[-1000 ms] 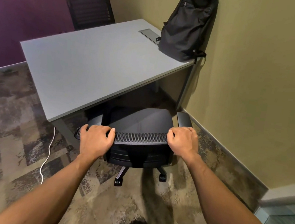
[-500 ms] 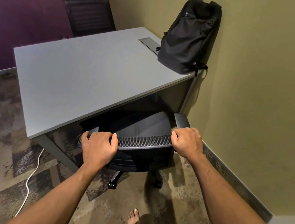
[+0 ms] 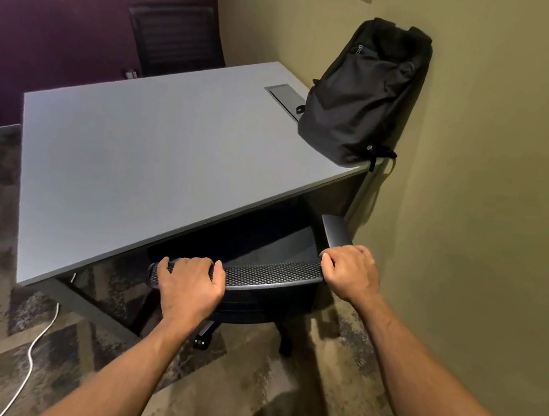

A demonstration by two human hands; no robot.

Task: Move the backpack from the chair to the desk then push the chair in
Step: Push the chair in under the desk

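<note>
- Two hands, left hand point(image 3: 189, 287) and right hand point(image 3: 351, 273), clenched on the black mesh chair point(image 3: 269, 272) back's top edge.
- Black backpack point(image 3: 361, 94) upright at desk point(image 3: 142, 158) far-right corner, against wall.

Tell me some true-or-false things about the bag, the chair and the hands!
1. The black fabric backpack stands on the grey rectangular desk, leaning against the wall. True.
2. Only one hand holds the black mesh-backed office chair. False: the left hand and the right hand each have a grip on its top edge.
3. The chair's seat is partly under the desk. True.
4. A red cable lies on the carpet. False: the white cable lies there.
</note>
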